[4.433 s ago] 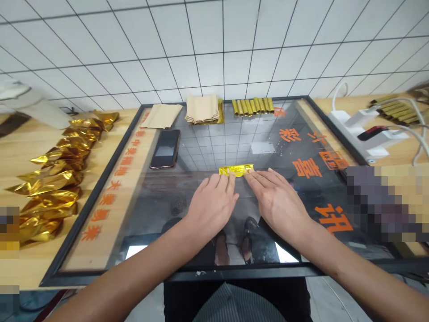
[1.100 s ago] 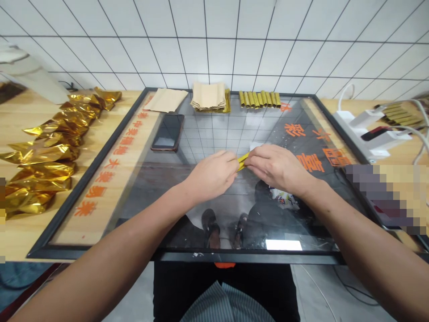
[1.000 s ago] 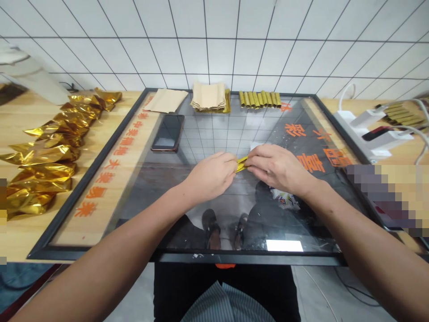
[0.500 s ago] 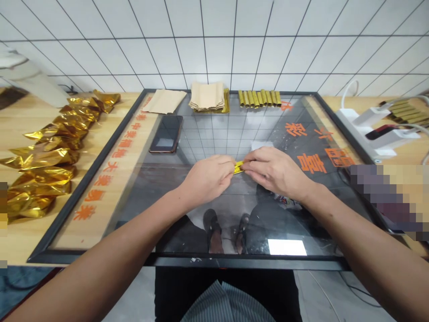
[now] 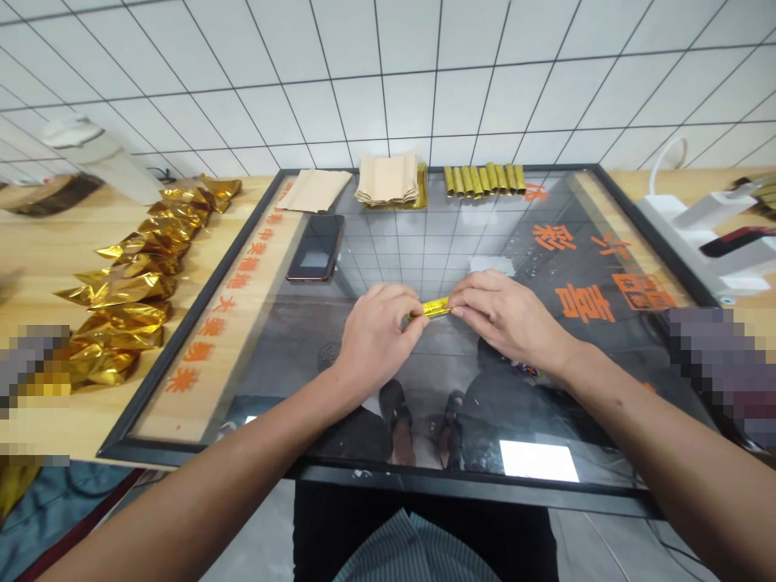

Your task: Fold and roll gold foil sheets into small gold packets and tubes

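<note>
Above the middle of the dark glass panel, a narrow gold foil roll is stretched sideways between my two hands. My left hand pinches its left end between thumb and fingers. The right end sits in the fingertips of my right hand, whose fingers are bent and close together. Fingers cover both ends of the roll. Beyond the hands, a row of similar gold rolls lies near the far frame edge. Left of them is a stack of brown paper pieces with gold foil under it.
A phone and a flat brown paper lie on the panel's far left. Crumpled gold foil packets line the wooden table to the left. A white power strip with plugs stands at right. The tiled wall rises behind.
The camera view has shifted slightly, so the scene sits further right. My left fingers have moved a little away from my right hand, and more of the gold roll shows between them.
</note>
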